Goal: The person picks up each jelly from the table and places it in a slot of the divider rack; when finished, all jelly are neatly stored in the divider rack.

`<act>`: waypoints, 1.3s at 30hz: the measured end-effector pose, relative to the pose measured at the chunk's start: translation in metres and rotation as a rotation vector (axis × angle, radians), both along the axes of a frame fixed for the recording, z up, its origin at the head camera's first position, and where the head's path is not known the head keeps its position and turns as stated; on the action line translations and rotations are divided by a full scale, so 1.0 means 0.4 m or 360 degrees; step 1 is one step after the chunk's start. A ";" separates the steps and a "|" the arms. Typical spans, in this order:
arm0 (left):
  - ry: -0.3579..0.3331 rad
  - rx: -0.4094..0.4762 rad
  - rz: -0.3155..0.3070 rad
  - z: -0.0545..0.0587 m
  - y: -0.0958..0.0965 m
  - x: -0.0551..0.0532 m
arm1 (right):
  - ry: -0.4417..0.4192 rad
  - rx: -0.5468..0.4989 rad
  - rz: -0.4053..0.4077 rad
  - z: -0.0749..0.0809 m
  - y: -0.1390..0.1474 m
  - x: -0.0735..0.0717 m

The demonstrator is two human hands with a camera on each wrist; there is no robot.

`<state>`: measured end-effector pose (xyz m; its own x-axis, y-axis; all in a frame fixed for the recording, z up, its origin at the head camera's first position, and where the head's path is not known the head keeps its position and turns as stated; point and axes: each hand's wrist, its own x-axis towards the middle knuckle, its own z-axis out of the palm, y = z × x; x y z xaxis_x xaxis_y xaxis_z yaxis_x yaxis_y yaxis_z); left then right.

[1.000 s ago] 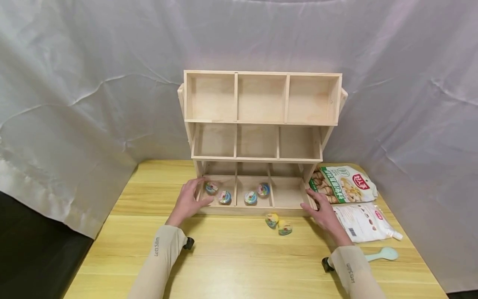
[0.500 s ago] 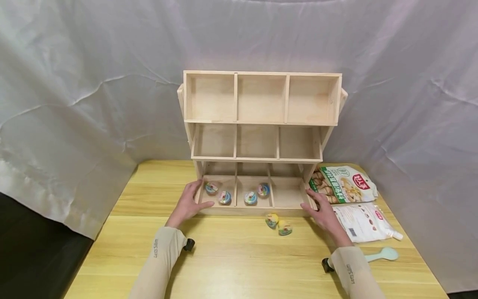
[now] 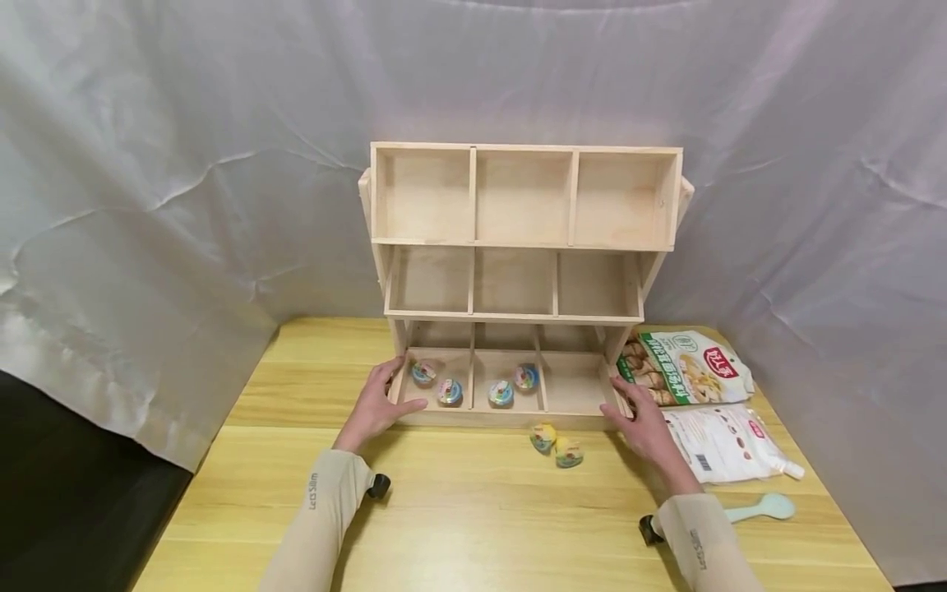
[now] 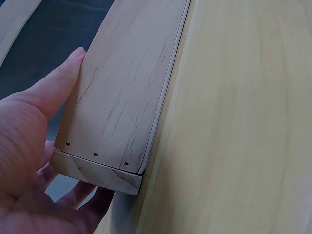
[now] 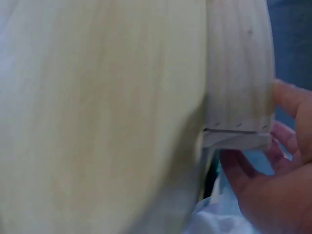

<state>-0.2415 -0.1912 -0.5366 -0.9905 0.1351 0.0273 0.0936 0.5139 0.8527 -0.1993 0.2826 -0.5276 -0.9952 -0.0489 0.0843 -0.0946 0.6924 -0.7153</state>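
Observation:
A three-tier wooden rack [image 3: 514,316] stands on the table, each tier split into three compartments. My left hand [image 3: 372,409] grips the left end of its bottom tray [image 3: 510,418], thumb at the front rim and fingers round the side. At the opposite end my right hand [image 3: 646,421] holds the tray in the same way. Both wrist views show the fingers curled about the tray's corners, the left hand [image 4: 29,146] and the right hand [image 5: 278,195]. Two jelly cups [image 3: 449,392] lie in the left compartment and two more jelly cups [image 3: 501,394] in the middle one.
Two yellow jelly cups [image 3: 568,453] lie on the table [image 3: 473,518] in front of the tray. To the right are a green-and-white food bag [image 3: 691,368], a white spouted pouch [image 3: 728,444] and a pale spoon [image 3: 773,506]. A grey curtain [image 3: 518,74] hangs behind.
The left fingers have drawn slightly back at the tray's left end. The head view has shifted a little; the jelly cups keep their places in the tray.

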 end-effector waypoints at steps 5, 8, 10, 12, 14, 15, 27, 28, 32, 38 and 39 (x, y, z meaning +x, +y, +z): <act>-0.0005 0.0006 -0.0004 -0.002 0.002 0.002 | 0.0249 0.0075 -0.0024 0.031 -0.034 0.026; -0.0011 0.0017 -0.0007 -0.001 0.001 0.001 | 0.0436 0.0095 0.0022 0.052 -0.062 0.050; -0.0020 0.0024 -0.0007 0.000 0.000 0.001 | 0.0487 0.0064 0.0084 0.058 -0.078 0.067; -0.0029 0.0033 -0.0010 0.001 -0.001 0.002 | 0.0469 0.0015 0.0171 0.061 -0.089 0.084; -0.0037 0.0045 -0.0009 0.001 -0.002 0.002 | 0.0424 -0.0030 0.0273 0.058 -0.098 0.098; -0.0037 0.0044 -0.0010 0.000 -0.003 0.002 | 0.0384 -0.0048 0.0322 0.054 -0.101 0.104; -0.0056 0.0058 -0.0005 -0.011 -0.004 -0.001 | -0.0024 0.0072 0.0517 0.006 -0.122 0.126; -0.0058 0.0065 -0.0004 -0.011 -0.003 -0.002 | -0.0035 0.0075 0.0516 0.007 -0.123 0.125; -0.0053 0.0080 -0.0002 -0.009 -0.001 -0.001 | -0.0064 0.0088 0.0522 0.004 -0.129 0.120; -0.0055 0.0078 0.0013 -0.007 0.000 -0.002 | -0.0093 0.0089 0.0515 -0.011 -0.131 0.108; -0.0055 0.0073 0.0015 -0.007 0.001 -0.002 | -0.0092 0.0085 0.0506 -0.013 -0.131 0.106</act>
<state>-0.2423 -0.1909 -0.5392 -0.9921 0.1253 -0.0008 0.0592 0.4748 0.8781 -0.1567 0.2303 -0.5327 -0.9324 -0.3609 0.0170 -0.2724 0.6713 -0.6893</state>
